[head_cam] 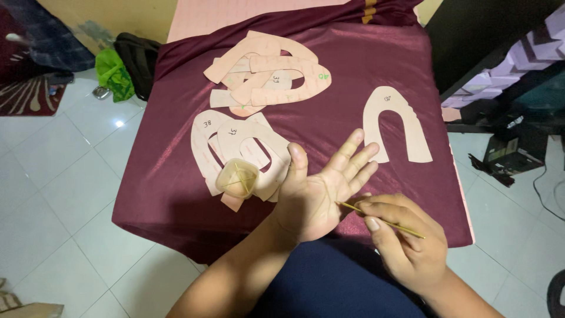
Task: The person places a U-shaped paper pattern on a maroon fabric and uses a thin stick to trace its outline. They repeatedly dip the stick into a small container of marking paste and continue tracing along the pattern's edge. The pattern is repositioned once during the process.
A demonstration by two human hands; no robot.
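Seen from above, the left hand (315, 194) lies palm up with fingers spread, offering a flat surface over a table draped in maroon cloth (365, 76). The right hand (406, 241) pinches a thin yellow stick (379, 221), its tip touching the open palm. A small clear cup (237, 179) sits on pink horseshoe-shaped paper patterns (241, 147), close by.
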